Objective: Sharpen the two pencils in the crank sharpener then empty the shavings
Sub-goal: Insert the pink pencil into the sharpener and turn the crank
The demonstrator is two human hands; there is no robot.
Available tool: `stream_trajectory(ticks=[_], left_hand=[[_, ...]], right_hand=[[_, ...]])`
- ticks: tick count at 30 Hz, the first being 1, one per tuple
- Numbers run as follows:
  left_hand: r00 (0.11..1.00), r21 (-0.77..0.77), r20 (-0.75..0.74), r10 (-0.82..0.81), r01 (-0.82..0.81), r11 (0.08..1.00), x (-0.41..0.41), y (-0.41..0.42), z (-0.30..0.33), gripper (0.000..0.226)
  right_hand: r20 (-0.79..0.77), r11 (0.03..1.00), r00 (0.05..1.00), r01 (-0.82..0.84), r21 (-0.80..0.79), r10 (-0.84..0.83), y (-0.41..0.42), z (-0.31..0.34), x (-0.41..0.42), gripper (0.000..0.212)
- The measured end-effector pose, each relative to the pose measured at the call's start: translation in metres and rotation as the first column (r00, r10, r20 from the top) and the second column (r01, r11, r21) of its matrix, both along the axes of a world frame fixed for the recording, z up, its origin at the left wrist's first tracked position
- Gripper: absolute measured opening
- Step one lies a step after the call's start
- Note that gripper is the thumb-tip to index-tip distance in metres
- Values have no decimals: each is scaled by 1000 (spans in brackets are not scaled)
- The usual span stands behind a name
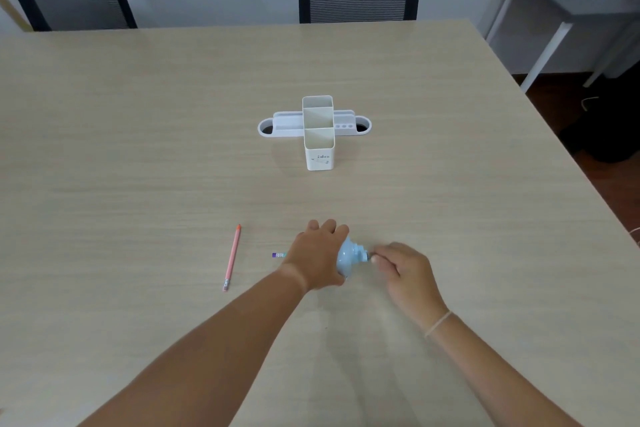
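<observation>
At about eight o'clock from the centre of the pale wood-grain tabletop (138,149), a slim pink pencil with an orange tip and a small eraser (232,258) lies alone, well clear of the hands, likely parked there so it stays within reach without rolling into the work. Just to its right, the purple-and-teal end of a second pencil (278,255) pokes out at nine o'clock from under the left hand (317,256), which is curled over the rounded light-blue plastic crank sharpener (348,258), pressing it down so it will not skid while the crank turns; the pencil seems to be seated in its intake, though the hand hides that joint. At three o'clock from the sharpener, the right hand (398,263) pinches the small crank handle (370,256) with fingers bunched, placed to wind it. Farther off, at twelve o'clock, stands a white plastic desk organiser with upright square compartments (318,130).
</observation>
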State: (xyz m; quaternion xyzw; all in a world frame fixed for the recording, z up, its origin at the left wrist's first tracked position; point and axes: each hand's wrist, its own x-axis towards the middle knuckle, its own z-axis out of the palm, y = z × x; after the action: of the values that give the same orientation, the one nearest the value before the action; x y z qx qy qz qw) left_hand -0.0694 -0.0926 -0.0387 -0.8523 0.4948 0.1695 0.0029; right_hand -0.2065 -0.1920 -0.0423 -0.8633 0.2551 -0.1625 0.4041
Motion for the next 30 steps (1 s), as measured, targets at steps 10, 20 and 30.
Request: stream_trajectory(ticks=[10,20,30], left_hand=[[1000,3,6,-6,6,1000,-2,2,4,61],[991,-52,-134,16,-23,998,0,8,9,96],[977,-87,-175,125,-142,986,23,50,40,83]], right_hand=[[-4,997,1000,0,-71,0,-20,7,29,16],[-49,997,999,-6,-74,2,-17,17,25,19],[-36,978,995,-103,-181,98,19,44,23,39]])
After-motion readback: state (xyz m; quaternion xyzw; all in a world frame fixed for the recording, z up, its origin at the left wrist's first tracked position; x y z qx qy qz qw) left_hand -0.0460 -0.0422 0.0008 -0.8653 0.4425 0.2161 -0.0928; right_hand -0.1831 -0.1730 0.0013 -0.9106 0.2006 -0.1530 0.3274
